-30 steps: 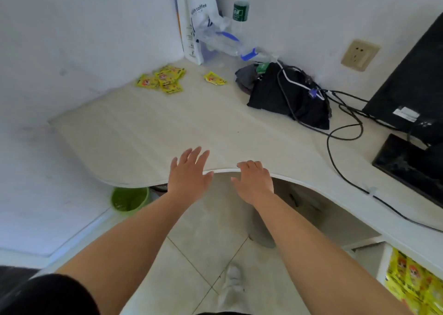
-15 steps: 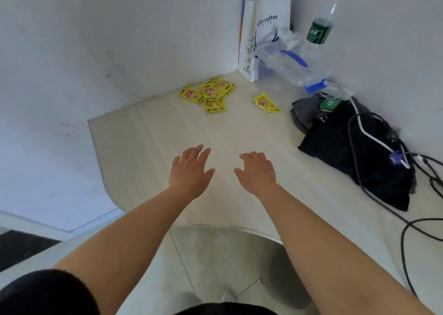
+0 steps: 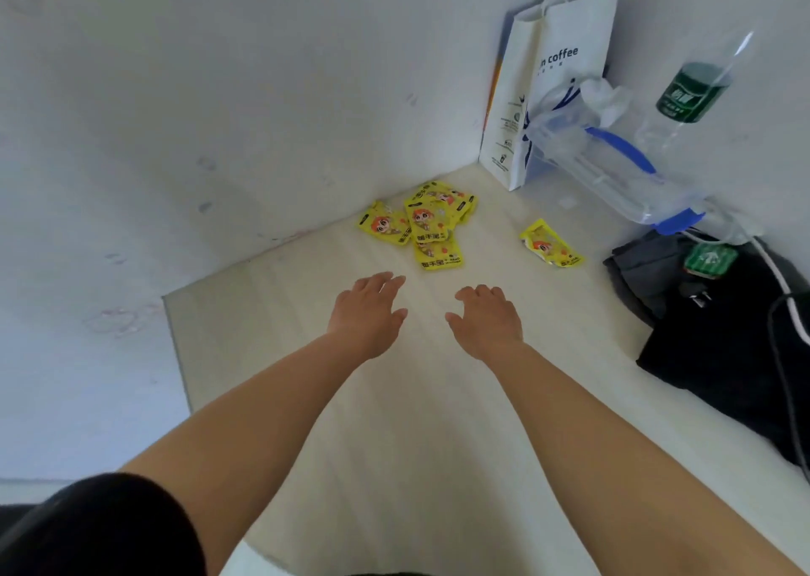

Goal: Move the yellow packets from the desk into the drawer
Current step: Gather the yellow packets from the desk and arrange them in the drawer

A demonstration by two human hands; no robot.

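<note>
**Desk:** Head view: where are the packets lying from your hands?

**Caption:** You are reaching across the desk [image 3: 394, 444], palms down. Your left hand [image 3: 366, 315] is spreading its fingers, your right hand [image 3: 484, 319] is curling its fingers loosely, and neither is gripping anything. The heap of yellow packets [image 3: 427, 220] is lying just ahead of the left fingertips, by the wall. A lone packet [image 3: 550, 244] is slanting ahead-right, nearer your right hand.

**Desk:** Any writing?

**Caption:** The white paper bag [image 3: 556, 80] is showing "in coffee". The packets' print is too small to read.
</note>
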